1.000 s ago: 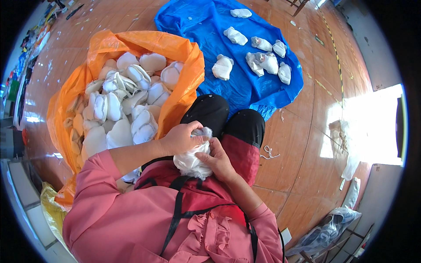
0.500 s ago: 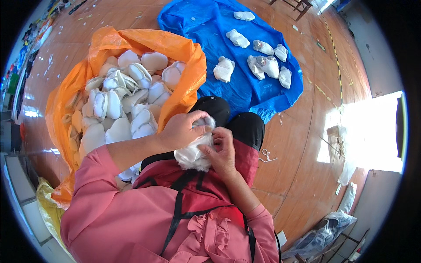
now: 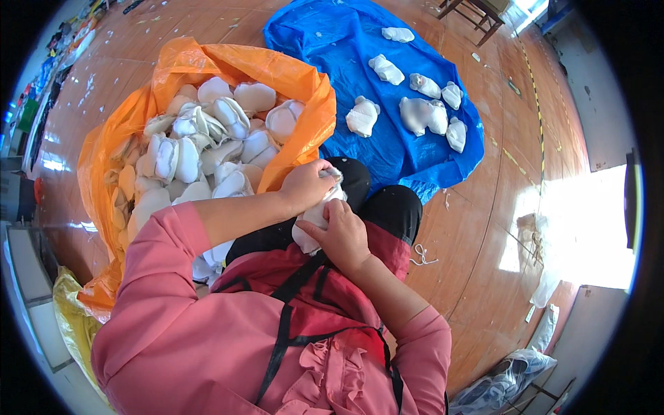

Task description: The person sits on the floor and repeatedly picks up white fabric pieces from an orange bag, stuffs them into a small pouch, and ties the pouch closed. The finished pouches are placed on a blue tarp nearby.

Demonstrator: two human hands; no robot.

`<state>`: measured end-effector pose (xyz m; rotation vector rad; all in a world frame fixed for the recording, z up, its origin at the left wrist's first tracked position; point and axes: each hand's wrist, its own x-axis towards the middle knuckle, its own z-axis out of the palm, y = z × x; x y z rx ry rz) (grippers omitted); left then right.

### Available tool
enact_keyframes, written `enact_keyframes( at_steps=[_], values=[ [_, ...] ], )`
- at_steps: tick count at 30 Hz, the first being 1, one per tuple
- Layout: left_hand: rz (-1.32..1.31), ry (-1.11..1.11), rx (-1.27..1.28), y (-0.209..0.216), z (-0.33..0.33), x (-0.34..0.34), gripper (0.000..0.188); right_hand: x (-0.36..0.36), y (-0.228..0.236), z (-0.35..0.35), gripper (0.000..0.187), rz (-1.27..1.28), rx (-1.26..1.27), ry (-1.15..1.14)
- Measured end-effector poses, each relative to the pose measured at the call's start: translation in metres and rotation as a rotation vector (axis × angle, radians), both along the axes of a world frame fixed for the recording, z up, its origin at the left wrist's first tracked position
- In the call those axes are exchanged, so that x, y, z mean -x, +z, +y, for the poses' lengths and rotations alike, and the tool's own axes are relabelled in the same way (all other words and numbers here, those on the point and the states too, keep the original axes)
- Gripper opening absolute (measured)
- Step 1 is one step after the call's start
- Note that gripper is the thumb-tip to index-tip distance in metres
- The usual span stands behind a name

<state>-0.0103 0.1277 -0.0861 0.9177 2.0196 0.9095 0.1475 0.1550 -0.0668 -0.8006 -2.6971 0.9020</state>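
Observation:
A white cloth bundle [image 3: 305, 240] is held over my lap, between my two hands. My left hand [image 3: 305, 187] grips its far end, fingers curled in toward the cloth. Closer to me, my right hand [image 3: 344, 234] has its thumb and fingers bent round the side of the same bundle. My hands hide part of it, and its exact kind does not show. To the left, an orange sack [image 3: 315, 83] is rolled open around a heap of white and cream padded oval pieces [image 3: 187, 161].
A blue plastic sheet [image 3: 304, 31] lies ahead on the reddish floor [image 3: 477, 228], bearing several white bundles [image 3: 362, 116]. A white string [image 3: 422, 256] is right of my knees. Clear plastic bags [image 3: 501, 377] lie at lower right, a yellow sack [image 3: 72, 325] at lower left.
The view has shifted slightly, so the surroundings sit lower and further right. The bundle has turned in my hands and shows less; my right hand now covers more of its side.

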Motion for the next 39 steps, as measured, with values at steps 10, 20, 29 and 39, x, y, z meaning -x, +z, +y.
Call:
enact_keyframes(
  at_steps=[10, 20, 29, 39],
  values=[
    [0.055, -0.056, 0.237, -0.004, -0.01, 0.001, 0.065, 0.01, 0.005, 0.004, 0.039, -0.328, 0.016, 0.193],
    [0.264, -0.338, 0.309, 0.018, -0.014, 0.0, 0.073, -0.001, 0.006, 0.001, 0.045, -0.322, 0.003, 0.179],
    [0.196, -0.274, 0.138, -0.011, -0.014, 0.004, 0.061, 0.0, -0.003, 0.002, 0.032, -0.274, -0.041, 0.221],
    [-0.242, -0.102, 0.011, -0.04, -0.013, 0.009, 0.053, 0.002, -0.012, 0.015, 0.028, -0.231, -0.072, 0.357]
  ],
)
